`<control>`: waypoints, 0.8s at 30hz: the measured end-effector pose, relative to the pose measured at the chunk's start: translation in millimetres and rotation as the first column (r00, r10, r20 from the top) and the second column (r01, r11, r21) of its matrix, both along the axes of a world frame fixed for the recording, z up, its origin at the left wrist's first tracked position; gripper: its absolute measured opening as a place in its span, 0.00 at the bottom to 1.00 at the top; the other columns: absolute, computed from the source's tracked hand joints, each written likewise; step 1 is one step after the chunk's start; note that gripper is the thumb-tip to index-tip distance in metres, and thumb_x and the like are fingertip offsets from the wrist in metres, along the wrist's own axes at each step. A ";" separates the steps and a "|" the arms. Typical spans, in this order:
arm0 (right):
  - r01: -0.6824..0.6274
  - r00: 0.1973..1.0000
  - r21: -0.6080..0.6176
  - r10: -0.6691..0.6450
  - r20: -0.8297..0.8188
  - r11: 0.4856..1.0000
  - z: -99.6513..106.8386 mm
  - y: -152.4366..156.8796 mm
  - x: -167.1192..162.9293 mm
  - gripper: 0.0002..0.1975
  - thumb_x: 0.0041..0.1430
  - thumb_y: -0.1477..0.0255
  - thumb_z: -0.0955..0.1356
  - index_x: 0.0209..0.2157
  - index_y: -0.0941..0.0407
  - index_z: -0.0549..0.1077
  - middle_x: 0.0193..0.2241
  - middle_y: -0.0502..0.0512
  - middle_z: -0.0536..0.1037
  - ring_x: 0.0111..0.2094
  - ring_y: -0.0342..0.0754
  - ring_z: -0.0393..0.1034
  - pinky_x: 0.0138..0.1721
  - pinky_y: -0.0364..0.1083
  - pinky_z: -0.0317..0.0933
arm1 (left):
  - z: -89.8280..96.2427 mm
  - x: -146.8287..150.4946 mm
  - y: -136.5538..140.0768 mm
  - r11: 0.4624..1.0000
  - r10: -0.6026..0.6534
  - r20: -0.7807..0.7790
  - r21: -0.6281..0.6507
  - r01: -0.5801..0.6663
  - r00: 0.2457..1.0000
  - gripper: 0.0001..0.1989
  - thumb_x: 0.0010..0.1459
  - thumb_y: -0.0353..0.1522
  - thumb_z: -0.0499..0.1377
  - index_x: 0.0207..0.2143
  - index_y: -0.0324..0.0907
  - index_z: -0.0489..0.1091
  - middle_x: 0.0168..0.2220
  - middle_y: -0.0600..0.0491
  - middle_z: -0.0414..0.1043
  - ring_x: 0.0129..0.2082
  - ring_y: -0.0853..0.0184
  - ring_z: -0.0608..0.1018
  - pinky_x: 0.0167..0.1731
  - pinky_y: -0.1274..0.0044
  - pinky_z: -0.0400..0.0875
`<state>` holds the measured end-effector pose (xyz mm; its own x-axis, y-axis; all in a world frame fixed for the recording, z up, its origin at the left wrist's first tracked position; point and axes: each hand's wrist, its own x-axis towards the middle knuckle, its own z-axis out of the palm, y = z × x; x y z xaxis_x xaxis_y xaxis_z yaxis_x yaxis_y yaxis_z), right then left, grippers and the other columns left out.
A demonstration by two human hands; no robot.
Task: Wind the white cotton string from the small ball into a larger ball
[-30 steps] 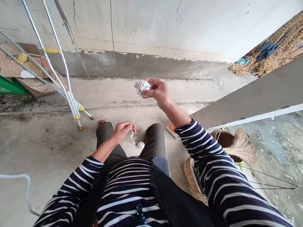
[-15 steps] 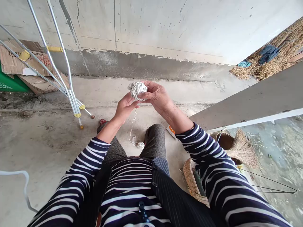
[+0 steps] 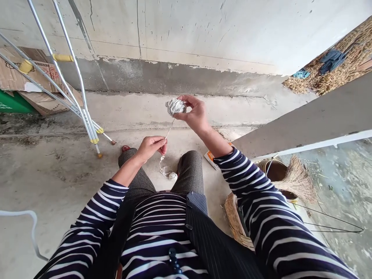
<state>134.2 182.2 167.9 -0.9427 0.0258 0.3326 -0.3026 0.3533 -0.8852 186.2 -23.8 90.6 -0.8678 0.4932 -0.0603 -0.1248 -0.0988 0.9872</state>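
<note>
Up in front of me, my right hand [image 3: 195, 112] grips a white ball of yarn [image 3: 175, 107] with dark flecks, thumb below and fingers over the top. From its underside a strand of yarn [image 3: 170, 128] runs down, pulled straight, to my left hand [image 3: 152, 148]. That hand is lower and to the left, its thumb and fingers pinched on the strand. Below the pinch the strand hangs loose and crinkled. It leads to a smaller ball of yarn [image 3: 173, 176] on the floor between my legs.
Metal crutches [image 3: 84, 112] lean at the left before flattened cardboard [image 3: 37, 71]. A straw broom [image 3: 299, 180], a bucket [image 3: 273, 168] and a woven basket [image 3: 234, 217] are by my right arm. A pale concrete ledge [image 3: 290, 116] juts in from the right.
My left hand has left the larger ball and moved down, now pinching the strand, which is taut above it. My right hand alone holds the ball, shifted slightly right.
</note>
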 end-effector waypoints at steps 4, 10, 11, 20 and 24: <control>0.016 0.995 0.238 0.008 -0.101 0.971 -15.0 0.6 -2.2 0.21 0.47 0.76 0.75 0.45 0.54 0.76 0.49 0.59 0.74 0.52 0.57 0.69 0.54 0.54 0.67 | 2.6 4.6 -9.7 0.996 -0.042 -0.033 -0.082 0.039 0.999 0.16 0.57 0.43 0.65 0.31 0.38 0.75 0.22 0.54 0.72 0.20 0.70 0.73 0.23 0.78 0.73; 0.058 0.984 0.396 0.016 -0.180 0.917 -30.5 2.4 -1.5 0.21 0.50 0.78 0.71 0.48 0.54 0.75 0.51 0.61 0.74 0.54 0.58 0.70 0.54 0.53 0.67 | 5.0 6.9 -19.5 0.978 -0.084 -0.076 -0.198 0.067 0.994 0.14 0.60 0.41 0.62 0.31 0.38 0.74 0.20 0.54 0.72 0.17 0.72 0.72 0.20 0.81 0.70; 0.052 0.982 0.401 0.027 -0.188 0.915 -32.0 2.7 -0.4 0.21 0.50 0.78 0.71 0.48 0.54 0.75 0.51 0.61 0.74 0.54 0.58 0.70 0.53 0.53 0.67 | 4.3 7.2 -20.4 0.981 -0.083 -0.056 -0.180 0.072 0.995 0.14 0.60 0.41 0.62 0.31 0.38 0.74 0.20 0.53 0.73 0.18 0.71 0.72 0.20 0.80 0.71; -0.090 0.980 0.560 0.174 -0.098 0.824 -60.1 0.9 18.4 0.26 0.48 0.84 0.67 0.51 0.56 0.75 0.54 0.64 0.74 0.56 0.58 0.70 0.58 0.53 0.65 | 33.2 -4.6 -28.2 0.975 -0.146 -0.093 -0.185 0.127 0.985 0.18 0.60 0.39 0.59 0.22 0.38 0.75 0.24 0.47 0.78 0.24 0.68 0.77 0.24 0.80 0.71; -0.198 0.967 0.560 0.253 -0.022 0.805 -74.0 -3.7 30.3 0.27 0.46 0.85 0.66 0.50 0.57 0.76 0.53 0.65 0.75 0.55 0.58 0.71 0.59 0.54 0.65 | 52.0 -16.4 -28.5 0.954 -0.132 -0.172 -0.290 0.078 0.976 0.16 0.58 0.34 0.58 0.19 0.38 0.75 0.21 0.49 0.76 0.21 0.69 0.74 0.23 0.80 0.69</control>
<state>164.5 178.5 93.9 -0.8637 -0.3967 0.3109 -0.5040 0.6829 -0.5288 169.8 -52.4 142.6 -0.8212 0.5684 -0.0509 0.0698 0.1885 0.9796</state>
